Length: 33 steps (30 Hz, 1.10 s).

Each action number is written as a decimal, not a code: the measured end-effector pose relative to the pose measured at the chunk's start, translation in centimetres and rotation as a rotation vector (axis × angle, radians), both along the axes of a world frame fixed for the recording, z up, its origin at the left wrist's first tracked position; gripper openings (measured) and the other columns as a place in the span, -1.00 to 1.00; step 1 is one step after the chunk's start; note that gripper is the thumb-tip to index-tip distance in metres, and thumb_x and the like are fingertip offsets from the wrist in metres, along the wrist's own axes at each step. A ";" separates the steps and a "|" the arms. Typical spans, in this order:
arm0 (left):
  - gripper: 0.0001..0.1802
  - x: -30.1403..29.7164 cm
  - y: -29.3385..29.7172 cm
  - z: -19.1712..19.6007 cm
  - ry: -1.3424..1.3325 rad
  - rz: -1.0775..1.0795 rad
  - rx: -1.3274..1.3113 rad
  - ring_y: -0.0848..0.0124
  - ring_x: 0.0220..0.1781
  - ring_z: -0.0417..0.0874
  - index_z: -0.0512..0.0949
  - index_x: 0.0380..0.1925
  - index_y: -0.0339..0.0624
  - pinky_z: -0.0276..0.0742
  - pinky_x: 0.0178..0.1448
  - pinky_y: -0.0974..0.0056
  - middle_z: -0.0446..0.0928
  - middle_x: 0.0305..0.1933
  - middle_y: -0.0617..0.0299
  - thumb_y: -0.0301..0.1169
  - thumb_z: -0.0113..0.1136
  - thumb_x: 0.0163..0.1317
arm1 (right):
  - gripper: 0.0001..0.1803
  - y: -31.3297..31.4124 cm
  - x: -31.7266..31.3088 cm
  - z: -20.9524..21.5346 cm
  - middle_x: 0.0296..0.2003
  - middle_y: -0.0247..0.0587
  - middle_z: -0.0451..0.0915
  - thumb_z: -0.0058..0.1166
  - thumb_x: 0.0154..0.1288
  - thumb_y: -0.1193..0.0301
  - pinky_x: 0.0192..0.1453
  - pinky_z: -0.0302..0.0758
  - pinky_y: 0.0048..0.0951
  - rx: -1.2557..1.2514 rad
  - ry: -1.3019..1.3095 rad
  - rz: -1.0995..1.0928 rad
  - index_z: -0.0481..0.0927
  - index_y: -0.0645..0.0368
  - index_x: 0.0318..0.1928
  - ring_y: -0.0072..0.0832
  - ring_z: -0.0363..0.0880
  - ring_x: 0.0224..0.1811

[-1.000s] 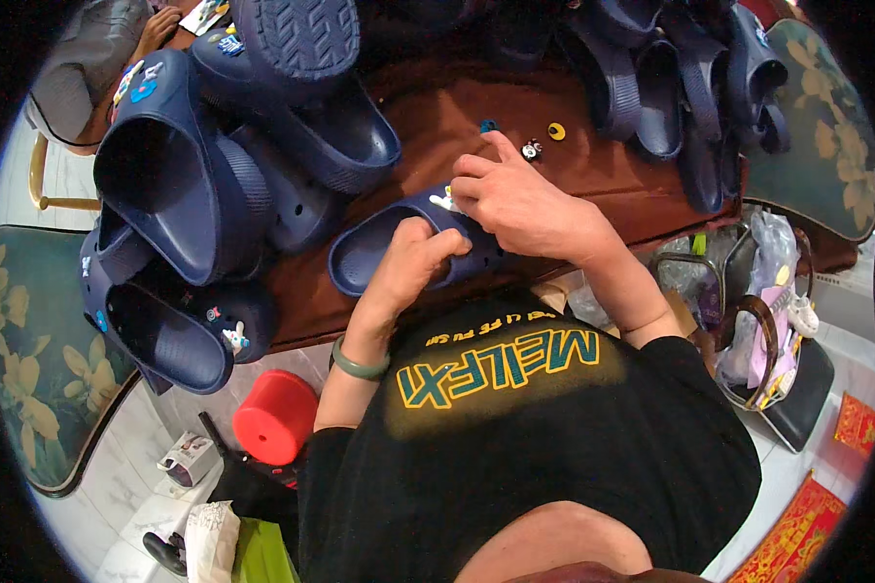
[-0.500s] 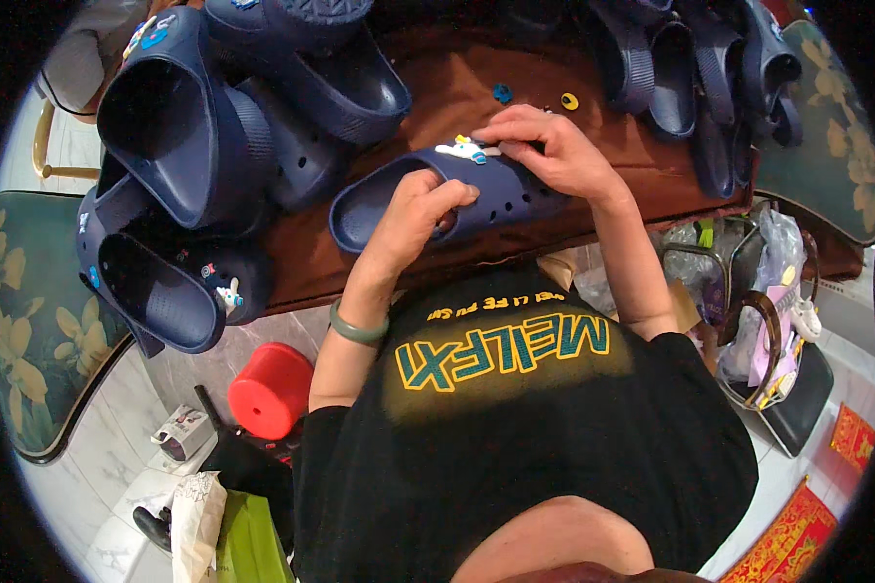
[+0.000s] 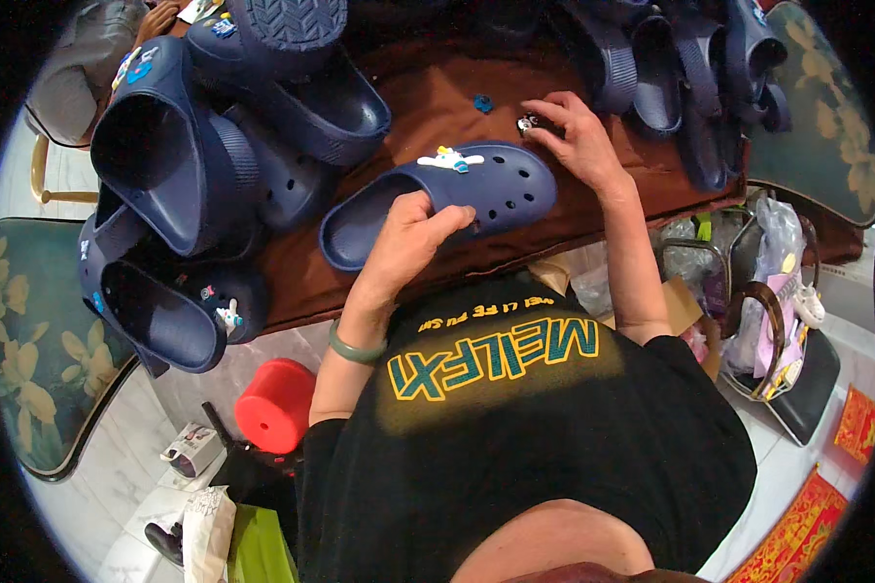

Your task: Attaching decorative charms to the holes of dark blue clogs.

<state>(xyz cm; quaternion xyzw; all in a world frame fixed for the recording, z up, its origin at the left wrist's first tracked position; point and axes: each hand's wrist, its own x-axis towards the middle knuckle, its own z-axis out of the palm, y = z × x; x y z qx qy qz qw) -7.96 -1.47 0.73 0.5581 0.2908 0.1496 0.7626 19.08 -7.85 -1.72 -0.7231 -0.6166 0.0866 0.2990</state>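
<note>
My left hand (image 3: 408, 233) grips a navy clog (image 3: 515, 189) by the near side of its opening, thumb on top. The clog lies on the brown cloth, toe to the right, with several holes in its upper. A white rabbit-like charm (image 3: 444, 160) with yellow and blue parts sits on the clog near the opening. Beyond the toe, my right hand (image 3: 578, 146) has its thumb and fingers closed around a small black-and-white charm (image 3: 526, 123), partly hidden by the fingers. A small blue charm (image 3: 482, 103) lies on the cloth to its left.
Navy clogs (image 3: 165, 146) pile up at the left, some bearing charms; more clogs (image 3: 656, 83) stand at the far right. The brown cloth (image 3: 428, 87) spreads between them. Below are a red stool (image 3: 274, 408) and a basket (image 3: 763, 340) of bags. Another person's hand (image 3: 158, 19) shows at the far left.
My right hand has left the charm on the clog and moved right to a small charm on the cloth. My left hand keeps its grip; the clog has shifted slightly left.
</note>
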 end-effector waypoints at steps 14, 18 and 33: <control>-0.75 1.1 0.5 -0.6 -0.024 0.207 -0.054 0.54 -0.22 0.54 0.63 -0.23 -0.33 0.44 -0.05 0.41 0.60 -0.26 0.33 -0.40 0.17 0.13 | -0.72 5.6 -0.1 -0.5 -0.07 -0.20 0.58 0.19 0.18 0.46 0.15 0.42 -0.30 -0.081 -0.106 0.241 0.65 0.07 -0.05 -0.20 0.48 0.06; -0.69 1.2 0.5 -0.6 -0.049 0.205 -0.069 0.52 -0.20 0.57 0.60 -0.15 -0.34 0.45 -0.02 0.40 0.61 -0.21 0.29 -0.37 0.17 0.15 | -0.68 6.7 0.3 -0.3 -0.05 -0.25 0.60 0.20 0.17 0.45 0.14 0.41 -0.33 -0.115 -0.191 0.256 0.65 0.05 -0.02 -0.27 0.46 0.09; -0.74 0.9 0.8 -1.1 -0.029 0.189 -0.093 0.59 -0.26 0.46 0.63 -0.27 -0.25 0.36 -0.14 0.41 0.55 -0.31 0.39 -0.29 0.15 0.19 | -0.80 -3.3 -6.5 4.1 -0.20 -0.25 0.56 0.21 0.19 0.42 0.09 0.28 -0.33 -0.014 0.233 0.273 0.59 0.07 -0.15 -0.32 0.48 -0.11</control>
